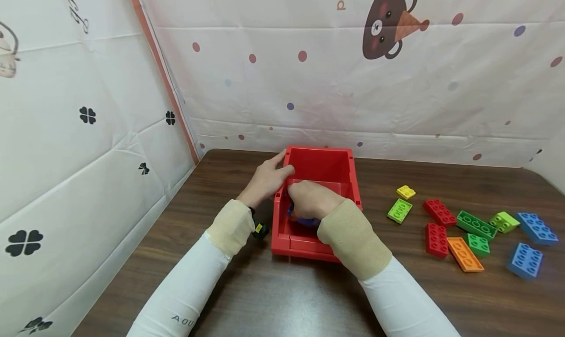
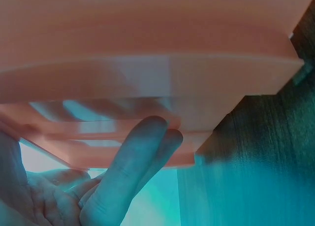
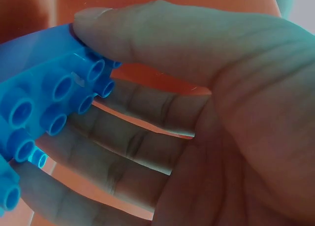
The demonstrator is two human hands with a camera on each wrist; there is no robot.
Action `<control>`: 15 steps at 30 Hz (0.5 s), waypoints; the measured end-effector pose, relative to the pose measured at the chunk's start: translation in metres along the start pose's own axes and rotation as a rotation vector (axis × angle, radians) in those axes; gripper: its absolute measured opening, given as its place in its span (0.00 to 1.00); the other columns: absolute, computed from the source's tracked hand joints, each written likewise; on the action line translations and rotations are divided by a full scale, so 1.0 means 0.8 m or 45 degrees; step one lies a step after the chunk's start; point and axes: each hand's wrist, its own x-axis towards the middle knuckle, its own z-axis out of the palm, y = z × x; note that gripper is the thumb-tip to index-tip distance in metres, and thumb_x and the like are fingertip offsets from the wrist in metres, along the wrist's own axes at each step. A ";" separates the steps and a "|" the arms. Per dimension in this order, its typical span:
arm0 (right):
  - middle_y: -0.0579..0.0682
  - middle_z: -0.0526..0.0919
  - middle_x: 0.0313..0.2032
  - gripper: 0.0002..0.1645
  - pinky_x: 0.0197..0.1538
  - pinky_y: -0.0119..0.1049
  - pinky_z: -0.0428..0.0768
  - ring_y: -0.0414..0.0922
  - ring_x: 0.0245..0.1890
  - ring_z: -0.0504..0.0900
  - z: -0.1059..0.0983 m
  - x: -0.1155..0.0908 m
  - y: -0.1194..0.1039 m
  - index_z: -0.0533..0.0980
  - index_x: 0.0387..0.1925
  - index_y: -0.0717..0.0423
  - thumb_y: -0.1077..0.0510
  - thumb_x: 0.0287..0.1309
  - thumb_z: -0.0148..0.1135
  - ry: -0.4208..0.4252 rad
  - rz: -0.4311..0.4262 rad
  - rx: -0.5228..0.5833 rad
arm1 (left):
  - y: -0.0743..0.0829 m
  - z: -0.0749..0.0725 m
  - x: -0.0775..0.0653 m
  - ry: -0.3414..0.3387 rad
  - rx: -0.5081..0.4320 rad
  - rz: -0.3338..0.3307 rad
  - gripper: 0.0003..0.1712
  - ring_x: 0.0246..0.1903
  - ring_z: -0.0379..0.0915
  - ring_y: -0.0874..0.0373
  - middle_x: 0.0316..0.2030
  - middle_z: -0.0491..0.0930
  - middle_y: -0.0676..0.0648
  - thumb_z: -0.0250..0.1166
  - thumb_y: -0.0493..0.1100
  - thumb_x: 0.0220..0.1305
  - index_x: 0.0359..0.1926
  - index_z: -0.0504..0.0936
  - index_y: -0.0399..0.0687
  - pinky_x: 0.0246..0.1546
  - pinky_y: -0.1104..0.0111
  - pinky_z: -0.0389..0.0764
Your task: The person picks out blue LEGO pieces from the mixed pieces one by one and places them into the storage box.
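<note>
On the dark tabletop (image 1: 282, 290), right hand (image 1: 314, 198) pinches blue brick (image 3: 47, 71), likely light, stiff, best held by its sides; left hand (image 1: 265, 180) grips red bin (image 1: 321, 161).

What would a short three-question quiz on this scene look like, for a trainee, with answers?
1. True or false: the left hand touches the red bin.

2. Which of these does the right hand hold?
a) a yellow brick
b) a blue brick
c) an orange brick

3. How many red bricks lie on the table to the right of the bin?

Key: 1. True; its thumb is at the bin's left rim. 2. b; the thumb and fingers hold it inside the bin. 3. Two.
</note>
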 end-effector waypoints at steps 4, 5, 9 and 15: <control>0.47 0.86 0.37 0.28 0.56 0.49 0.86 0.47 0.36 0.84 0.001 0.000 0.000 0.82 0.56 0.55 0.57 0.53 0.82 0.000 -0.010 -0.015 | 0.000 0.000 0.000 0.000 -0.001 -0.005 0.43 0.19 0.75 0.55 0.40 0.81 0.35 0.57 0.50 0.71 0.85 0.57 0.62 0.30 0.62 0.89; 0.47 0.86 0.36 0.29 0.56 0.49 0.86 0.47 0.36 0.84 0.000 0.000 0.000 0.82 0.56 0.55 0.57 0.52 0.83 0.001 -0.009 -0.021 | 0.000 0.000 0.001 0.001 -0.002 -0.007 0.43 0.19 0.75 0.55 0.41 0.81 0.34 0.57 0.50 0.71 0.85 0.57 0.62 0.30 0.62 0.89; 0.47 0.86 0.35 0.30 0.55 0.49 0.87 0.47 0.35 0.85 0.000 0.001 -0.001 0.82 0.56 0.55 0.57 0.51 0.84 -0.001 -0.002 -0.042 | -0.001 0.000 0.001 0.009 0.006 -0.003 0.42 0.20 0.75 0.55 0.44 0.81 0.33 0.56 0.49 0.72 0.85 0.58 0.62 0.29 0.61 0.89; 0.48 0.86 0.35 0.29 0.55 0.48 0.87 0.47 0.35 0.84 0.001 0.001 -0.002 0.83 0.55 0.56 0.58 0.51 0.83 -0.007 0.002 -0.041 | 0.000 0.000 0.001 0.010 0.009 0.002 0.42 0.19 0.74 0.56 0.43 0.81 0.32 0.55 0.49 0.72 0.85 0.58 0.62 0.29 0.62 0.88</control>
